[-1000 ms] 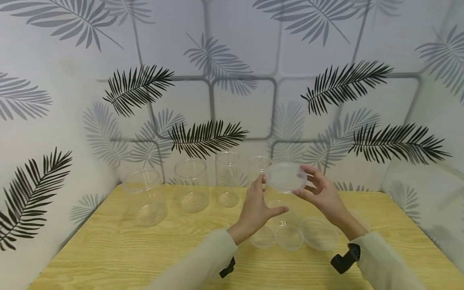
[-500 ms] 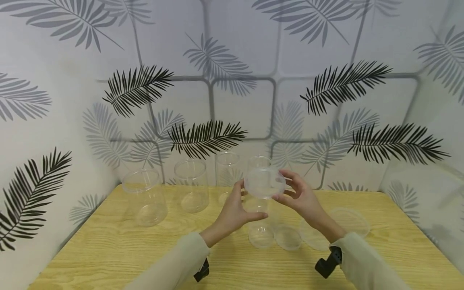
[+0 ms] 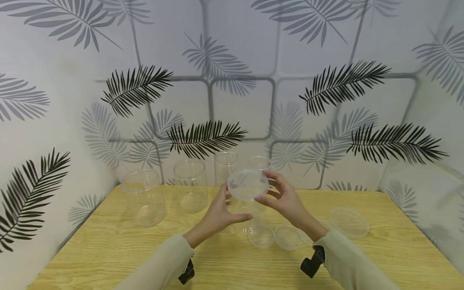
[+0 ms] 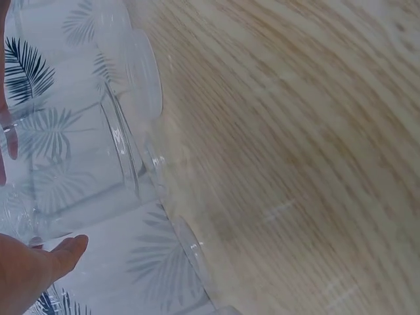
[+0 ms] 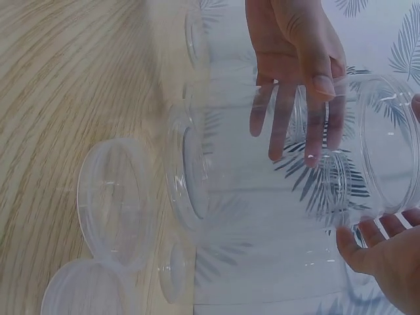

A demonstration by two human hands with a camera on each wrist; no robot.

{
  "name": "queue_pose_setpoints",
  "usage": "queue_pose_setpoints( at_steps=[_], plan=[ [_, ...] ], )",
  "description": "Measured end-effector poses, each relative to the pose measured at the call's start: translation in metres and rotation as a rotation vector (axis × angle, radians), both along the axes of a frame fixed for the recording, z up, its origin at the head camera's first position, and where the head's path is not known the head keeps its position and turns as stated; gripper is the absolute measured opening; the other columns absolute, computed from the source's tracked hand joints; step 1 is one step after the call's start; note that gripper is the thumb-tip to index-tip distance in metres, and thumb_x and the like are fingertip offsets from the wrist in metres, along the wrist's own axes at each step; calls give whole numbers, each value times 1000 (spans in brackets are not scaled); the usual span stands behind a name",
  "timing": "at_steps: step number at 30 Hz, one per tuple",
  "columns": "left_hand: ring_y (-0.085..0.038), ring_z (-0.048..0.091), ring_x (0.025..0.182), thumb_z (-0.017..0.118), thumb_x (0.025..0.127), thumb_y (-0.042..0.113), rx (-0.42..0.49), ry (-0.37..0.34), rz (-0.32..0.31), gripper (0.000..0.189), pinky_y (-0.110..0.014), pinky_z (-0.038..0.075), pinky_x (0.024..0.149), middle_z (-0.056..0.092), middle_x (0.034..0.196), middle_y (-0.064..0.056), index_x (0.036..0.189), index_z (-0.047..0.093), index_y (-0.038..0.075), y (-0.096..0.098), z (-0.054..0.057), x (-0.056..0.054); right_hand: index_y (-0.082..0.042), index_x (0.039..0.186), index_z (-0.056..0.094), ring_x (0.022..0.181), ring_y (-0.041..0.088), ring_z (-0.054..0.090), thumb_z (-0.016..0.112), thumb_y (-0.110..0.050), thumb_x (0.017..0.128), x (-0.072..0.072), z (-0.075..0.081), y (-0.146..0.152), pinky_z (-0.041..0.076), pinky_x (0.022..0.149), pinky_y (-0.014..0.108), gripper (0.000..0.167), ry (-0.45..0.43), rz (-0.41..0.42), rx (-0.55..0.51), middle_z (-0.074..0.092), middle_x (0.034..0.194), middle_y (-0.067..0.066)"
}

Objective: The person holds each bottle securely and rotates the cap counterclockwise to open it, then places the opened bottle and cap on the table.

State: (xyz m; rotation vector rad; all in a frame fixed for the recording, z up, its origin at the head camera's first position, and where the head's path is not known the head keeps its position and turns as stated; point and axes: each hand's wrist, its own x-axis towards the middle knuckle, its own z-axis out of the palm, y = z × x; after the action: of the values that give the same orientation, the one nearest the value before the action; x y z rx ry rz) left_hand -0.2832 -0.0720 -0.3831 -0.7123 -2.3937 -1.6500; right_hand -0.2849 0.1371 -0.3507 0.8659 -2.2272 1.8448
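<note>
A clear cylindrical jar [image 3: 248,184] is held upright between both hands over the middle of the table. Its round top looks whitish, like the flat lids nearby. My right hand [image 3: 282,199] grips it near the top rim, with the thumb in front and the fingers at the side. My left hand [image 3: 215,213] lies along the jar's left side, its thumb straight and apart from the wall. Through the clear wall in the right wrist view, the left hand [image 5: 298,46] shows extended fingers. The jar's base [image 5: 187,170] is close over the wood.
Clear open jars stand along the back: a wide one [image 3: 143,197] at left, another [image 3: 190,185] beside it, and narrower ones [image 3: 226,159] near the middle. Round lids lie at front, including one [image 3: 287,237] and a larger one [image 3: 349,222] at right. A patterned wall backs the table [image 3: 108,241].
Both hands have carried the jar leftward from right of the middle. The lids behind the right forearm have come into view at the right; the standing jars have stayed.
</note>
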Motion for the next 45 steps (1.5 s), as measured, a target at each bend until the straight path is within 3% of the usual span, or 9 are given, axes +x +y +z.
queue_pose_setpoints(
  at_steps=[7, 15, 21, 28, 32, 45],
  plan=[
    [-38, 37, 126, 81, 66, 8, 58, -38, -38, 95, -59, 33, 100, 33, 142, -13, 142, 25, 13, -8, -6, -3, -9, 141, 28, 129, 34, 33, 70, -12, 80, 0, 1, -4, 34, 103, 54, 74, -55, 50, 36, 33, 142, 13],
    [-32, 42, 123, 84, 64, 18, 43, -50, -48, 97, -56, 36, 100, 39, 138, -5, 142, 25, 17, -13, -6, 0, -14, 144, 24, 127, 36, 37, 74, -22, 77, -1, 4, -8, 39, 98, 54, 83, -52, -2, 185, 31, 144, 14],
    [-32, 44, 123, 84, 64, 18, 28, -36, -58, 96, -55, 37, 100, 43, 135, -6, 141, 27, 16, -14, -5, 1, -10, 143, 26, 128, 33, 37, 76, -25, 75, -1, 6, -13, 38, 99, 53, 86, -16, -41, 239, 34, 142, 15],
    [-39, 41, 126, 81, 66, 8, 25, -48, -87, 92, -55, 34, 102, 42, 137, -16, 141, 28, 13, -16, 15, 16, -9, 141, 30, 127, 34, 38, 77, -25, 73, -2, 8, -16, 37, 101, 52, 84, 11, -67, 249, 35, 142, 13],
    [-40, 45, 121, 80, 67, 8, -2, -27, -101, 91, -52, 38, 100, 43, 136, -19, 141, 27, 9, -18, 23, 21, -10, 140, 32, 127, 37, 38, 77, -23, 73, -4, 7, -16, 39, 100, 51, 82, 15, -64, 237, 36, 142, 14],
    [-34, 54, 113, 81, 65, 6, -4, -10, -142, 90, -43, 47, 94, 48, 133, -16, 141, 31, 9, -21, 25, 10, -10, 139, 33, 127, 37, 40, 77, -18, 73, -8, 10, -14, 46, 92, 45, 80, 9, -12, 182, 40, 138, 13]
  ],
)
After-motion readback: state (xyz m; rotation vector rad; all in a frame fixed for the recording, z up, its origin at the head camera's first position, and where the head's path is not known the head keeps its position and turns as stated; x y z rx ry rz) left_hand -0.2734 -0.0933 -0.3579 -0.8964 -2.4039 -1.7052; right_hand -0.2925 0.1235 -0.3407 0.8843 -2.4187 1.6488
